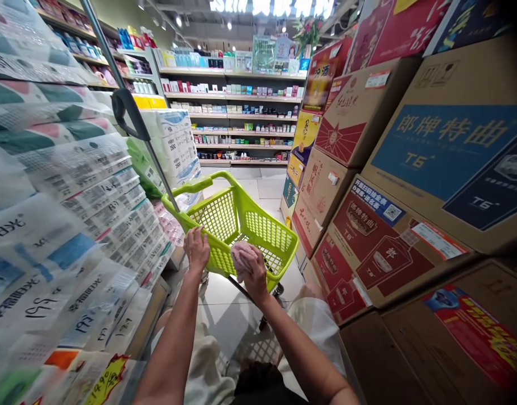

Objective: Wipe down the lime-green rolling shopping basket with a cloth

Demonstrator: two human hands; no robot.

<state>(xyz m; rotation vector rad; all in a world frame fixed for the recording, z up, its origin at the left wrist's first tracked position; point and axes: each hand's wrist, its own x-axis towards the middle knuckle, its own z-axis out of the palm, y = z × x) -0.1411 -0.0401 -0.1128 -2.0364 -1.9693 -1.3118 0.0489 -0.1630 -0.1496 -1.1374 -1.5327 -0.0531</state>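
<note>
In the head view, a green basket [219, 256] on wheels is seen in a narrow aisle, directly in front of the person, with its near side within reach of both hands. A crumpled pink cloth [242, 259] is held at that near side, close to the rim; whether it is pressed firmly against the plastic cannot be told. The cloth is clamped in the grip of the right hand [255, 271], whose fingers are curled over it. The left hand [196, 246] is laid on the rim to the left, fingers bent over the edge; how tightly the plastic is gripped cannot be told, as the thumb is not clearly shown. Beyond it, a dark handle [134, 115] is carried on a slanting pole.

The aisle is bordered by stacked paper packs [110, 174] on the left and by printed cartons [380, 247] on the right, while loaded shelves [190, 71] are seen at the far end.

The step in hand is judged to be the wiping of the basket's near side. For the next stroke, the cloth would need to be kept flat along the rim, with the basket steadied by the left hand so that its wheels are not set rolling.
</note>
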